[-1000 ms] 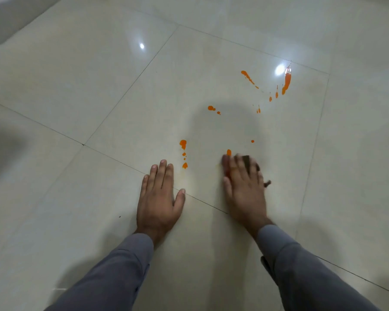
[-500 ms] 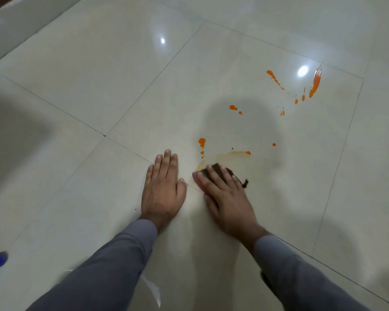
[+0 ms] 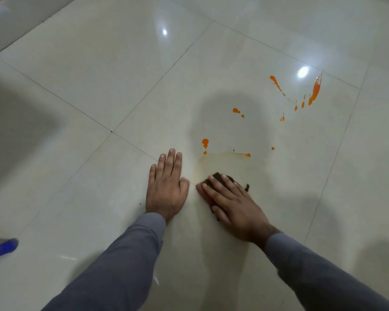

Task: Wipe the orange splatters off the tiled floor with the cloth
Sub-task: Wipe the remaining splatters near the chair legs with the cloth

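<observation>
My right hand presses flat on a dark brown cloth, most of it hidden under the fingers. My left hand lies flat on the cream tiled floor just left of it, holding nothing. A pale orange smear spreads on the tile just beyond the cloth. Orange splatters remain farther out: a blob above the smear, a small pair, a thin streak and a long streak at the far right.
A blue and black object lies at the left edge of the floor. Grout lines cross the glossy tiles, and ceiling lights reflect as bright spots. A raised ledge runs along the far left corner.
My right hand has swept the cloth left and toward me, wiping away the nearest splatters and leaving a faint orange smear. My left hand has stayed planted.
</observation>
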